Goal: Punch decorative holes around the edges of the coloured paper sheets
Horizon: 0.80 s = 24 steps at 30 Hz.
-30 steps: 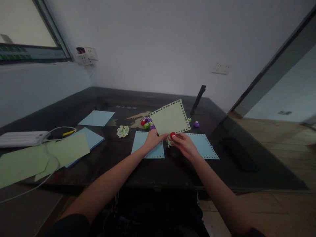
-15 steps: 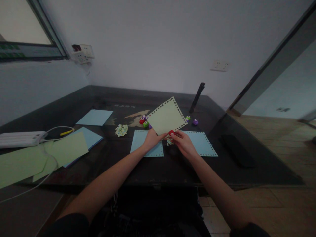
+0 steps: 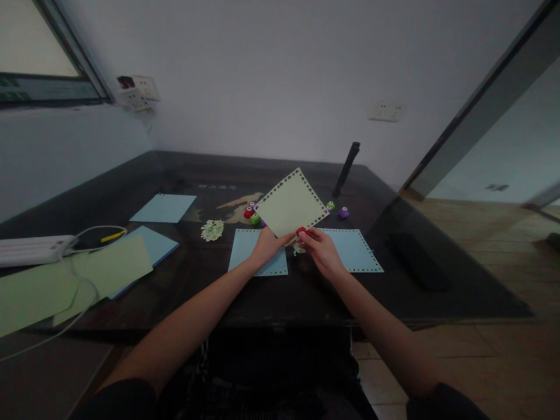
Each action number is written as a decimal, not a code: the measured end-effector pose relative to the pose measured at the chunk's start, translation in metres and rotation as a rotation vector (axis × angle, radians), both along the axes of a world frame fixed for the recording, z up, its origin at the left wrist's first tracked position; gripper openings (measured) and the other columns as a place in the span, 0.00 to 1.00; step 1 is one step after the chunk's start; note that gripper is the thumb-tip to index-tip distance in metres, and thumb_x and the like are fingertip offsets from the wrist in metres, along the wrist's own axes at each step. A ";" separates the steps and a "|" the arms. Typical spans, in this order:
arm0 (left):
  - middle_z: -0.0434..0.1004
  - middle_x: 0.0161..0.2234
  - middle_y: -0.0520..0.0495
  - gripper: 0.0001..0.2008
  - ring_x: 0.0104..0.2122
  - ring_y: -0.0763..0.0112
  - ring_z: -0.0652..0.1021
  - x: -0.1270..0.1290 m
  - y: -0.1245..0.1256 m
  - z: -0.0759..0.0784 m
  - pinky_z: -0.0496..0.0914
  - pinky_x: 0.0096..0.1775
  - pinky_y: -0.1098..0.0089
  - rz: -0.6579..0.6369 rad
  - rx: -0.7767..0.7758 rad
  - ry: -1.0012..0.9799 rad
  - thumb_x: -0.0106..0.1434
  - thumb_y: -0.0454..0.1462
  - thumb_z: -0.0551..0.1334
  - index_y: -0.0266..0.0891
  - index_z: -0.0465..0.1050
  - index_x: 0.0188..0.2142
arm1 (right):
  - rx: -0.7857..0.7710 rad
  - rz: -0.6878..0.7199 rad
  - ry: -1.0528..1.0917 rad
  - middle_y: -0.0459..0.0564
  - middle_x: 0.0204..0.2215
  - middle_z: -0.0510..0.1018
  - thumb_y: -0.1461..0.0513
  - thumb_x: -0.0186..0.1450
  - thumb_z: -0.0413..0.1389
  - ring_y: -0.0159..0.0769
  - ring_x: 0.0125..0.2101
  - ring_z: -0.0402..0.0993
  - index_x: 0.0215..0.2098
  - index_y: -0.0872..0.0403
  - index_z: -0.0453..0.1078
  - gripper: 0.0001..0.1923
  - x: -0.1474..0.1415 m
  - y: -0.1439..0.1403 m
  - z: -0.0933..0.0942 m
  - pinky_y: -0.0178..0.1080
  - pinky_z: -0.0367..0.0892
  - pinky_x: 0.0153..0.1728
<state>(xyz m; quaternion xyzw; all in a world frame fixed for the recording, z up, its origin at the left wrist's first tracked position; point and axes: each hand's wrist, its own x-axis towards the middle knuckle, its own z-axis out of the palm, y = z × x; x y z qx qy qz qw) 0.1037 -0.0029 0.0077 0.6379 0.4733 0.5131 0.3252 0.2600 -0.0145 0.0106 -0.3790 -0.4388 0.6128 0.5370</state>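
Observation:
My left hand (image 3: 266, 246) is closed on the lower left edge of a pale green sheet of paper (image 3: 291, 201), which it holds up tilted, one corner pointing away. Small cut-out holes run along the sheet's edges. In my right hand (image 3: 322, 249) is a small red craft punch (image 3: 301, 233), gripped by the fingers at the sheet's near corner. Whether its slot is around the paper is hidden. Beneath the hands lie a few paper cut-outs (image 3: 299, 249). Two light blue sheets with punched edges, one left (image 3: 236, 251) and one right (image 3: 354, 252), lie on the dark table.
More punches, red (image 3: 248, 212), green (image 3: 331, 205) and purple (image 3: 343, 213), stand behind the sheet. A pile of cut-outs (image 3: 212, 230) lies left. Farther left are a blue sheet (image 3: 164, 208), green sheets (image 3: 118, 259) and a white power strip (image 3: 35, 249) with its cable. A black flat object (image 3: 417, 261) lies right.
The whole view has shifted slightly. Both hands keep their hold on the sheet and the red punch, with little other visible movement.

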 end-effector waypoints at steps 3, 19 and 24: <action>0.76 0.46 0.38 0.18 0.45 0.61 0.76 0.000 0.000 -0.001 0.67 0.49 0.62 -0.012 0.013 -0.008 0.53 0.37 0.65 0.33 0.73 0.44 | -0.013 -0.015 -0.006 0.45 0.29 0.75 0.57 0.48 0.67 0.29 0.27 0.71 0.30 0.54 0.72 0.14 0.000 0.000 0.000 0.33 0.65 0.29; 0.77 0.44 0.37 0.20 0.44 0.59 0.76 -0.001 0.005 -0.009 0.68 0.48 0.59 0.012 0.024 0.029 0.53 0.38 0.66 0.32 0.72 0.44 | -0.043 -0.019 0.032 0.45 0.29 0.76 0.58 0.44 0.68 0.28 0.27 0.71 0.27 0.54 0.72 0.15 -0.001 0.002 0.000 0.34 0.66 0.31; 0.77 0.44 0.38 0.19 0.45 0.59 0.76 -0.002 0.006 -0.011 0.68 0.49 0.59 0.006 0.044 0.047 0.53 0.38 0.66 0.33 0.73 0.44 | -0.040 -0.017 0.010 0.45 0.28 0.76 0.58 0.44 0.68 0.29 0.26 0.70 0.27 0.54 0.73 0.14 -0.001 0.002 0.000 0.34 0.65 0.30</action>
